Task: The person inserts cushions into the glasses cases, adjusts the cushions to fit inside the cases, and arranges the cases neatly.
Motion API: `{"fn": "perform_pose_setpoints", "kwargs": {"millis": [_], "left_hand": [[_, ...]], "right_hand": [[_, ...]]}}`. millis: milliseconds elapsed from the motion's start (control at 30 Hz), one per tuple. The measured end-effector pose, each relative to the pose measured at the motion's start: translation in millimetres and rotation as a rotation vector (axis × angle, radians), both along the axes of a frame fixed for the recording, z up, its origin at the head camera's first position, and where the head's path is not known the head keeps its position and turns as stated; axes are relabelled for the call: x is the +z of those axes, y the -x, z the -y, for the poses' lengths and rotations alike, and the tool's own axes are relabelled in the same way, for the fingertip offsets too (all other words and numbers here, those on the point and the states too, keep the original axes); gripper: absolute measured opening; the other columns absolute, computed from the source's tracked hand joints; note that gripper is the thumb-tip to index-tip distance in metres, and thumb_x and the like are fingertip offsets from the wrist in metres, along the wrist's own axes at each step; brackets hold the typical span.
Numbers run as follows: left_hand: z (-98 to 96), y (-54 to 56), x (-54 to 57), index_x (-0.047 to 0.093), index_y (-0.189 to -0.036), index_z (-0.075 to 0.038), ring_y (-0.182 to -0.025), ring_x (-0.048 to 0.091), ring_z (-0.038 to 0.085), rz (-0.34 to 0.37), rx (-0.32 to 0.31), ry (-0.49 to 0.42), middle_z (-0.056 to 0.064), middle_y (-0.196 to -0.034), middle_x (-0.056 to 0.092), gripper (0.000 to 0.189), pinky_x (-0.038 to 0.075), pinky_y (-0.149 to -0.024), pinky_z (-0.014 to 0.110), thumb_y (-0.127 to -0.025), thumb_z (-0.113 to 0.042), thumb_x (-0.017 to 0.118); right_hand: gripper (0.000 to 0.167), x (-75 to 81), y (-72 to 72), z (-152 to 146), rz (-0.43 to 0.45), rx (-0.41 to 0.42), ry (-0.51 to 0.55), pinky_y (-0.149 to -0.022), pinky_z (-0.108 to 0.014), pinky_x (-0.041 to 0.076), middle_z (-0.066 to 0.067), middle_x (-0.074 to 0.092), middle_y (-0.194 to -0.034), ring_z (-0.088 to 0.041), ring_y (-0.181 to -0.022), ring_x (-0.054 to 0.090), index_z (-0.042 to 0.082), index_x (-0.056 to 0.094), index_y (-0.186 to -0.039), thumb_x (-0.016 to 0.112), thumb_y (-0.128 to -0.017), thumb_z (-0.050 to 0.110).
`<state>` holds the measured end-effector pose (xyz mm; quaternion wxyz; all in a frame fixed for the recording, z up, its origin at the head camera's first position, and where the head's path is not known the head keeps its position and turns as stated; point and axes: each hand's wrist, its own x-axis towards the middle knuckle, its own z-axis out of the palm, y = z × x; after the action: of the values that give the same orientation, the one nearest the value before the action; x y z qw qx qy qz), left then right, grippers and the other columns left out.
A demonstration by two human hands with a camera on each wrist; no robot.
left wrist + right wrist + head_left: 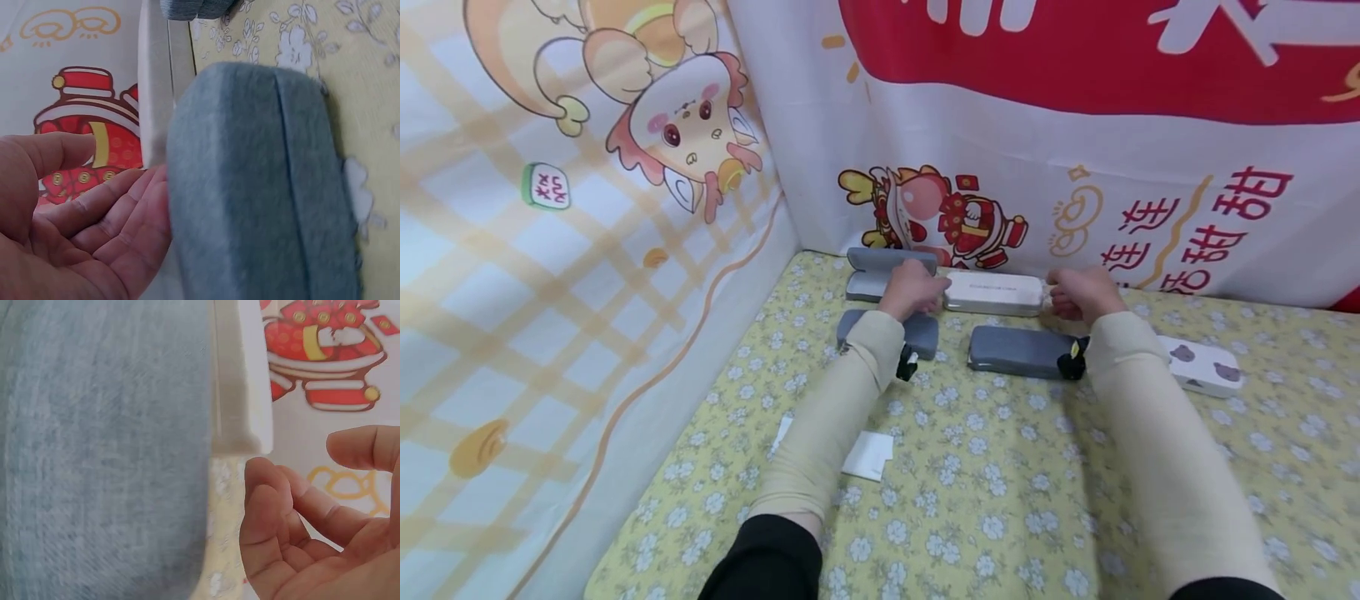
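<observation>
A white glasses case [992,292] with small print on its lid lies closed near the back cloth. My left hand [916,289] is at its left end, fingertips close to the corner and thumb held apart. At the opposite end is my right hand [1086,293], its fingers loosely bent beside the case and the thumb away from them. Neither hand grips anything. In the left wrist view, a blue-grey case [250,175] partly covers the left fingertips. Another blue-grey case [106,450] fills the left of the right wrist view, next to the white case [240,381].
Behind my left hand lies an open grey case [868,285]. Nearer are a blue-grey case [925,333] and a dark grey one [1018,350]. A white bear-patterned case [1206,365] sits right, partly behind my sleeve. White paper [871,456] lies under my left forearm.
</observation>
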<state>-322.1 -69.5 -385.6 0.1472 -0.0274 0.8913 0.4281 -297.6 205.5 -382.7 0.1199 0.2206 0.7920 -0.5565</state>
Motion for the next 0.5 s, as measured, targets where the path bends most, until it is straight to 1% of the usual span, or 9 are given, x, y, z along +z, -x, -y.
{"fn": "perform_pose_setpoints", "kwargs": {"millis": [100,200,267,333,400,467,500], "left_hand": [[4.5,-3.4,3.6,0.053,-0.058,-0.012,-0.054,0.058,0.021,0.006,-0.004,-0.047,0.011,-0.066,0.064,0.046,0.048,-0.053,0.032,-0.096,-0.032,0.07],[9.4,-8.2,5.9,0.049,-0.055,-0.012,-0.052,0.052,0.019,0.013,-0.006,-0.1,0.008,-0.061,0.057,0.05,0.046,-0.053,0.031,-0.097,-0.03,0.07],[13.2,-11.9,7.5,0.048,-0.054,-0.012,-0.054,0.056,0.019,0.016,-0.018,-0.107,0.009,-0.062,0.058,0.051,0.049,-0.056,0.031,-0.097,-0.03,0.069],[17.5,-15.5,9.7,0.052,-0.057,-0.008,-0.06,0.063,0.021,0.006,-0.043,-0.096,0.012,-0.067,0.064,0.049,0.053,-0.061,0.032,-0.097,-0.031,0.069],[22.2,-18.9,12.6,0.059,-0.062,-0.005,-0.07,0.068,0.024,0.0,-0.071,-0.095,0.015,-0.078,0.07,0.045,0.056,-0.066,0.034,-0.097,-0.031,0.069],[27.2,-22.3,15.5,0.068,-0.074,0.001,-0.08,0.071,0.026,-0.01,-0.105,-0.091,0.018,-0.091,0.073,0.04,0.057,-0.072,0.037,-0.097,-0.032,0.069],[29.7,-23.8,16.6,0.072,-0.081,0.003,-0.082,0.072,0.027,-0.013,-0.12,-0.091,0.019,-0.096,0.074,0.038,0.058,-0.073,0.038,-0.097,-0.031,0.069]], "right_hand": [[0.036,6.3,-3.0,3,-0.027,0.044,-0.008,-0.073,-0.036,0.059,-0.006,0.068,-0.085,-0.017,-0.071,0.068,-0.003,0.059,-0.116,0.058,-0.096,0.026],[0.035,11.1,-7.5,7,-0.043,0.089,-0.003,-0.069,-0.034,0.059,-0.006,0.068,-0.082,-0.017,-0.07,0.068,-0.005,0.059,-0.114,0.056,-0.098,0.026],[0.036,13.5,-11.3,9,-0.058,0.123,-0.004,-0.066,-0.033,0.058,-0.007,0.069,-0.083,-0.018,-0.07,0.069,-0.007,0.059,-0.115,0.056,-0.098,0.025],[0.038,15.5,-15.7,11,-0.079,0.169,-0.003,-0.065,-0.032,0.058,-0.009,0.069,-0.086,-0.019,-0.072,0.069,-0.008,0.059,-0.116,0.055,-0.1,0.026],[0.04,17.3,-20.5,13,-0.102,0.208,0.001,-0.064,-0.032,0.058,-0.011,0.069,-0.088,-0.021,-0.074,0.07,-0.01,0.058,-0.118,0.055,-0.1,0.026],[0.041,19.6,-26.1,15,-0.123,0.247,0.009,-0.066,-0.033,0.058,-0.013,0.07,-0.09,-0.022,-0.076,0.07,-0.011,0.058,-0.119,0.054,-0.101,0.027],[0.042,20.7,-28.7,16,-0.132,0.267,0.012,-0.068,-0.034,0.059,-0.013,0.07,-0.091,-0.023,-0.077,0.07,-0.011,0.058,-0.119,0.054,-0.101,0.027]]}}
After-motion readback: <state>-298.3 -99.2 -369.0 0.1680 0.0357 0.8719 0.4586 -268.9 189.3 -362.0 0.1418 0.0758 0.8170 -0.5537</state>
